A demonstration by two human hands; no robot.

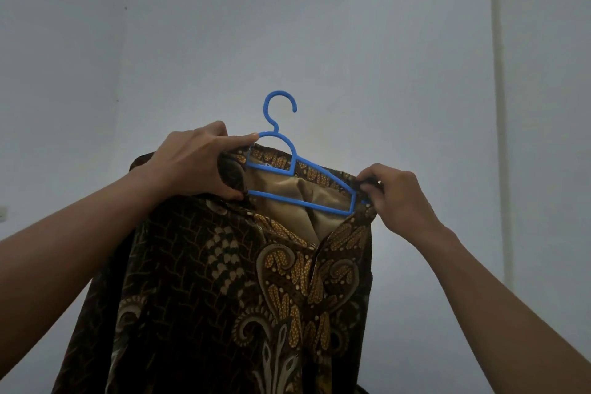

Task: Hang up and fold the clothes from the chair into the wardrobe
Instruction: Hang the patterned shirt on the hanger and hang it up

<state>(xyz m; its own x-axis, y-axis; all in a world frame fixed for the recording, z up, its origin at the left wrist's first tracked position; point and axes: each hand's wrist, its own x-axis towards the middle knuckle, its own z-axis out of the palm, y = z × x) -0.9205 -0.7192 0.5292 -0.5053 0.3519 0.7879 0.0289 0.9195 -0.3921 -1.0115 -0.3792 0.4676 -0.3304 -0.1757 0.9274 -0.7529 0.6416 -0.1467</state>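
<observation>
A dark brown batik shirt [224, 281] with gold patterns hangs in front of me, held up in the air. A blue plastic hanger [292, 166] sits inside its collar, hook pointing up. My left hand [195, 163] grips the shirt's left shoulder and the hanger's left end, which it hides. My right hand [396, 192] pinches the shirt's right shoulder at the hanger's right tip. The tan lining [287, 189] shows through the open neck. Chair and wardrobe are out of view.
A plain pale wall [351, 25] fills the background. A vertical corner or trim line [497, 105] runs down the right side. A small wall fitting [2, 213] shows at the far left edge.
</observation>
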